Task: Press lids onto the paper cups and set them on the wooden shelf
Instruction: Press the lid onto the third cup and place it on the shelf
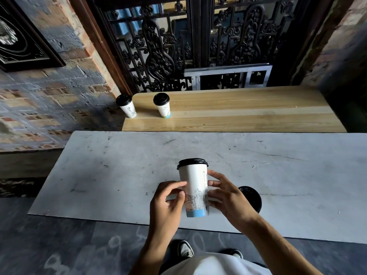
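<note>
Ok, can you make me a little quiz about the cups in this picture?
1. How many lidded paper cups stand on the wooden shelf?
2. True or false: the cup between the hands has no lid.
3. Which is partly hidden behind the right hand? A) a spoon B) a black lid C) a plate

Key
1. Two: the left shelf cup and the right shelf cup, both at the shelf's left end.
2. False. The held cup wears a black lid, with the left hand and right hand on its sides, over the grey table.
3. B, the spare black lid.
</note>
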`<state>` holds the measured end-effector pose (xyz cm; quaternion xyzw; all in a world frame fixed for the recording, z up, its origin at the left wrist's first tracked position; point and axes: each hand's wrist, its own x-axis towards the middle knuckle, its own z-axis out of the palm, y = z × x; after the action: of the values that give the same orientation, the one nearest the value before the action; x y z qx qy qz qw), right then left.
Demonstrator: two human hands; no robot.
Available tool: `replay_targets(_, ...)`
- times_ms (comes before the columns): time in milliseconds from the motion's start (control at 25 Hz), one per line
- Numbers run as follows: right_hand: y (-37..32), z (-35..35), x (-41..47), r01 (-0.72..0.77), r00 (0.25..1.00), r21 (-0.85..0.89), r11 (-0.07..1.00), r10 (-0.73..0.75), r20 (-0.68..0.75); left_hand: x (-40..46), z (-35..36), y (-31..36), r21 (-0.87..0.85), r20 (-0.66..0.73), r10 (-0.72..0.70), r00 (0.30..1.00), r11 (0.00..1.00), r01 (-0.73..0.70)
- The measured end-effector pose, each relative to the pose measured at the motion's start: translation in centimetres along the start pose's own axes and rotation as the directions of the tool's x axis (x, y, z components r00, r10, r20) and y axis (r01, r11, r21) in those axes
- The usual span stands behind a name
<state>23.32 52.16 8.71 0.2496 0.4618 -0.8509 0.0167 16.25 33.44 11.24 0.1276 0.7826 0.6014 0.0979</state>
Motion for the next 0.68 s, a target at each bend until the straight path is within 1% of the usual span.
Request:
replay_targets(80, -0.1, -0.1, -0.1, 0.007, 1.000, -0.059, 0.998, -0.007, 0.003, 0.0, 0.0, 0.1, 0.011, -0.002, 0.030, 1.000, 0.999, -0.030)
replay_targets(160, -0.1, -0.1, -0.3, 0.029, 1.000, -0.078, 0.997, -0.029, -0.002, 0.0, 0.1, 0.1, 0.015, -0.011, 0.028, 1.000, 1.000, -0.027)
replay_targets(280, -0.1, 0.1, -0.4, 0.058, 0.998, -0.008, 0.998, -0.058, -0.022, 0.0, 0.2, 0.3, -0.007, -0.021, -0.010, 1.000, 1.000, 0.010)
replay_targets(360, -0.1, 0.2, -0.2, 0.078, 0.997, 0.021, 0.997, -0.077, -0.031, -0.3, 0.4, 0.4, -0.055, -0.006, -0.050, 0.999, 0.997, 0.050)
replay_targets(440, -0.3, 0.3, -0.1, 0.076, 0.997, 0.017, 0.997, -0.076, 0.000, -0.7, 0.6, 0.6, -0.112, 0.012, -0.100, 0.995, 0.989, 0.100)
replay_targets(520, -0.5, 0.3, -0.2, 0.065, 0.997, -0.002, 0.998, -0.065, 0.048, -0.8, 0.8, 0.7, -0.121, 0.001, -0.124, 0.992, 0.985, 0.123)
replay_targets(680, -1.0, 0.0, -0.9, -0.026, 1.000, 0.011, 1.000, 0.026, 0.012, -0.7, 1.3, 0.6, -0.174, 0.031, -0.145, 0.989, 0.974, 0.148)
